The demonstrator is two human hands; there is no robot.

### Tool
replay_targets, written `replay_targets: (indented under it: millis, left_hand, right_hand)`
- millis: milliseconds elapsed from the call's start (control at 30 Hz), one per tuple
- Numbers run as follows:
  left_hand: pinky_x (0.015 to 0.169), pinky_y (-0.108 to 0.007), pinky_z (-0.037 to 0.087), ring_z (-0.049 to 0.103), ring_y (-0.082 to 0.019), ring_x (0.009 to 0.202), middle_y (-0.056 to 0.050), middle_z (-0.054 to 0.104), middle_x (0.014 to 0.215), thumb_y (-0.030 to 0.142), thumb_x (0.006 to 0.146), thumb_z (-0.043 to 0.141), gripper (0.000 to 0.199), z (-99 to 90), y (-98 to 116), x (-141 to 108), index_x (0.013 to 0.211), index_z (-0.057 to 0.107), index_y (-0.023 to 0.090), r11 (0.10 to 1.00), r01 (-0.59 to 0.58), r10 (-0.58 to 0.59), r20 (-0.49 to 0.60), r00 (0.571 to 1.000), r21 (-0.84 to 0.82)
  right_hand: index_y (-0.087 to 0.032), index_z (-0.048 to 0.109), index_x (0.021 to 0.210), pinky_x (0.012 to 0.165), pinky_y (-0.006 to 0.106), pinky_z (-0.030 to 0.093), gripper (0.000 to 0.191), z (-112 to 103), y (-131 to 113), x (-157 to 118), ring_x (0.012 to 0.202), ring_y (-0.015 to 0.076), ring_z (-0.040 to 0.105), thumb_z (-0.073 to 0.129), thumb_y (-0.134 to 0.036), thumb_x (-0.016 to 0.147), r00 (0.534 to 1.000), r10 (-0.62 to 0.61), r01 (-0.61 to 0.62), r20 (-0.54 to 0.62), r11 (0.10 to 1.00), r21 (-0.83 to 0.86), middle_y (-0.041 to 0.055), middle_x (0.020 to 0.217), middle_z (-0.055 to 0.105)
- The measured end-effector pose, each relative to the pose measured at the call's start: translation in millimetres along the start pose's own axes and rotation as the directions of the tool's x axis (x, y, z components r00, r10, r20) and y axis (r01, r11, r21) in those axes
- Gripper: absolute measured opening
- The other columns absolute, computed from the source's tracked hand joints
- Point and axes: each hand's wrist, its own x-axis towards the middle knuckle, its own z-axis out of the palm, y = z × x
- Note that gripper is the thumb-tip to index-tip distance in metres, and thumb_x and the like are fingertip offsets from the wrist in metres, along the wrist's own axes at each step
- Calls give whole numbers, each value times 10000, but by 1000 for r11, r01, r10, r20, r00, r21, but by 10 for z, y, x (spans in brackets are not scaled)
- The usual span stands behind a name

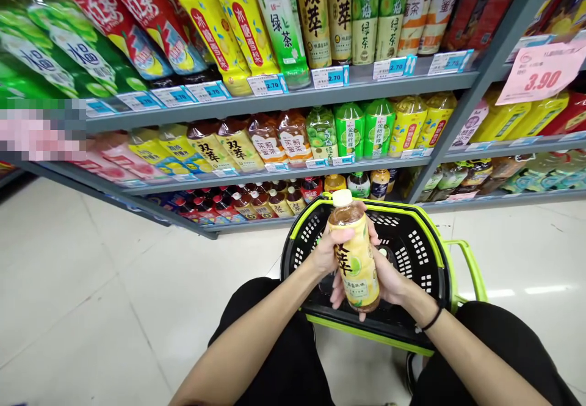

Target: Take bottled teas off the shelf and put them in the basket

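A tea bottle (358, 265) with a yellow label and a white cap is held tilted over a black shopping basket (423, 226) with lime-green trim. My left hand (327, 250) wraps around the bottle's upper left side, its thumb across the label. My right hand (388, 275) supports the bottle from behind and on its right side, with fingertips showing below. Inside the basket, behind my right hand, another light-capped bottle (383, 251) is partly visible; most of it is hidden.
Ahead stands a grey shelf rack (357, 83) with several rows of bottled drinks and price tags. A pink price sign (540, 71) hangs at the right. The basket's green handle (471, 265) sticks out to the right. Pale floor tiles (91, 284) extend to the left.
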Motion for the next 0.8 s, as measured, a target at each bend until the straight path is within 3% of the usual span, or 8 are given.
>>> replay_targets:
  millis: [67,167,267,333,433,533,667,800]
  left_hand:
    - [793,-374,602,710,-261,845,-135,716,920,528,761,730,462,-24,-3,4,957,692,111,999,-21,22,-15,1000,45]
    - [846,-364,593,709,-245,888,-126,736,987,486,786,753,435,-55,34,19,1031,692,132,991,-63,70,-55,996,120]
    - [896,-373,583,719,-255,958,-109,744,1042,452,755,831,470,-71,88,42,1090,672,165,984,-52,71,-106,992,168]
    - [900,-360,570,717,-257,980,-107,743,1051,435,743,864,487,-84,106,59,1101,673,166,974,-51,80,-125,989,222]
    - [883,-323,546,703,-231,973,-94,742,1063,369,720,906,550,-113,97,78,1179,667,180,941,-95,140,-118,983,325]
    - [891,-304,535,684,-204,980,-84,732,1092,310,718,922,569,-134,81,82,1205,652,193,919,-116,162,-94,982,378]
    - [907,-317,529,664,-206,997,-73,706,1074,295,733,920,516,-132,88,77,1152,639,188,906,-123,172,-86,981,406]
    - [905,-312,525,648,-191,975,-58,690,1055,301,742,919,501,-146,84,76,1138,634,186,903,-121,193,-136,972,413]
  right_hand:
    - [-78,668,1141,458,307,541,1048,44,-3,19,705,274,708,55,-897,911,998,5,-5,-56,1000,6,210,832,718]
    - [-106,669,1169,445,315,524,900,55,10,44,679,266,687,136,-801,965,949,-45,37,-313,999,-30,174,831,722]
    - [-166,662,1182,556,344,568,657,-62,92,62,789,276,696,310,-688,995,803,-195,117,-563,978,-171,129,882,728]
    - [-189,660,1143,655,352,584,522,-180,173,64,874,281,692,413,-622,991,687,-329,154,-648,937,-313,117,917,727]
    - [-198,649,1090,750,354,570,380,-295,255,38,950,293,673,494,-525,975,569,-472,124,-673,859,-497,123,961,723]
    - [-195,638,1091,775,353,541,337,-272,235,-5,990,305,655,481,-471,980,509,-550,37,-662,782,-622,136,1003,723]
    - [-196,628,983,763,344,494,386,-137,132,-23,867,267,637,337,-444,1035,480,-614,-44,-627,697,-716,124,945,717]
    - [-195,598,957,775,335,456,446,-32,92,-12,824,235,609,244,-440,1075,490,-667,-12,-561,638,-770,110,956,705]
